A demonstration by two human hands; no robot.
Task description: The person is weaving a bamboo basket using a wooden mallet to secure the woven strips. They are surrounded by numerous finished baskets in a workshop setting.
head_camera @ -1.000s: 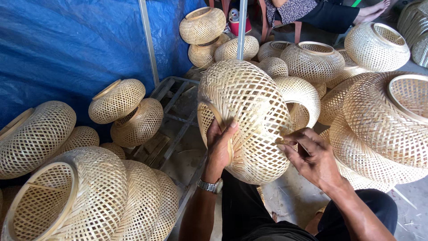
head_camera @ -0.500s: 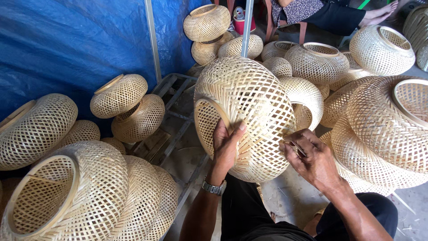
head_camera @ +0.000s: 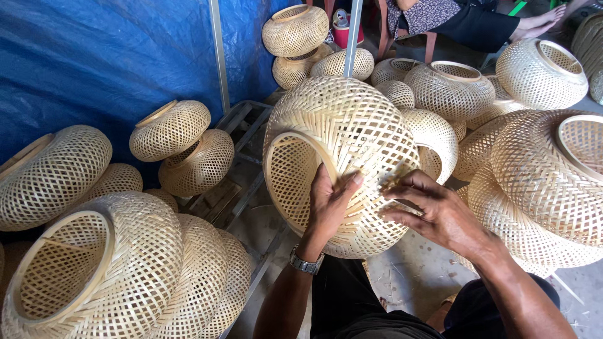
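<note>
A round woven bamboo lampshade (head_camera: pixel 339 144) rests tilted in front of me, its open rim (head_camera: pixel 286 179) turned to the left. My left hand (head_camera: pixel 331 204), with a metal wristwatch, presses flat against the shade's lower side. My right hand (head_camera: pixel 433 210) pinches loose bamboo strip ends (head_camera: pixel 394 176) sticking out of the weave on the right side. Both hands touch the same shade.
Many similar woven shades lie around: a big one at lower left (head_camera: pixel 107 270), two at the left (head_camera: pixel 182 141), a stack at the back (head_camera: pixel 295 37), large ones on the right (head_camera: pixel 546 182). A blue tarp (head_camera: pixel 94 63) hangs behind. A seated person (head_camera: pixel 477 19) is at the top.
The shade has been turned so its open rim faces left and lower. My right hand has shifted left onto the weave and taken hold of the strip ends.
</note>
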